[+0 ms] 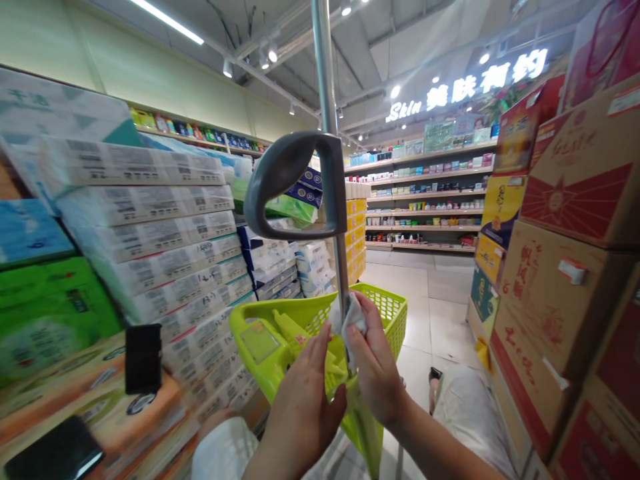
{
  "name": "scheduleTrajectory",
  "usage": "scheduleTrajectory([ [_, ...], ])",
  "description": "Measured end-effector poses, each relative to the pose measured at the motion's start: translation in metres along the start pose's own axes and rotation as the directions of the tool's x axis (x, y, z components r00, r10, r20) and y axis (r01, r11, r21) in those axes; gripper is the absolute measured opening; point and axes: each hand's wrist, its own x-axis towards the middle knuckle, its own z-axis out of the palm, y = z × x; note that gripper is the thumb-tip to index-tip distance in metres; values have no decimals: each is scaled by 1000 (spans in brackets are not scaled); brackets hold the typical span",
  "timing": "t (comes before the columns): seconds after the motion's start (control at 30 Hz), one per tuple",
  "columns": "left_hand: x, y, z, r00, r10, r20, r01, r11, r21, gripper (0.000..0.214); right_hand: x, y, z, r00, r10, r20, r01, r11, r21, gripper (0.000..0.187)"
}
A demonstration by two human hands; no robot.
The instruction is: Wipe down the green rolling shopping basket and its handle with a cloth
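Observation:
A metal pole point(341, 263) with a grey loop handle point(260, 190) rises through the middle of the head view, beside a lime-green shopping basket point(300, 303). My right hand point(373, 360) presses a white tissue point(354, 313) around the lower part of the pole, its fingers bent over it. On the pole's left, my left hand point(307, 373) has its fingers stretched out and its thumb apart; the fingertips are close to the tissue, and I cannot tell if they touch it. A lime-green piece point(295, 331) lies inside the basket, partly behind my left hand.
Stacked white paper packs point(170, 220) stand on the left. Two black phones, one upright point(143, 360) and one flat point(55, 450), rest on orange packs point(107, 380). Cardboard boxes point(560, 293) line the right. Shelves point(430, 193) stand beyond the tiled floor point(420, 280).

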Motion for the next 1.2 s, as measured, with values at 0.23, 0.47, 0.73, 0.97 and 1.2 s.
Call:
scheduleTrajectory([
  [0.23,-6,5,1,997,-83,-1,83,995,56,76,-21,43,-1,992,-128,-5,122,956,-265,49],
  [0.47,-8,9,0,986,-116,122,104,990,94,72,43,-22,15,973,-233,5,232,966,-118,54],
  [0.73,-8,0,-6,995,-87,43,90,994,-68,72,24,-3,10,995,-82,62,87,993,-81,51],
  [0.97,1,-4,-17,981,-50,-188,4,971,-239,61,79,-56,27,958,-285,34,286,957,-41,48],
  [1.2,4,2,-32,972,-53,-229,-32,936,-352,58,50,-26,21,980,-185,66,188,981,-43,42],
])
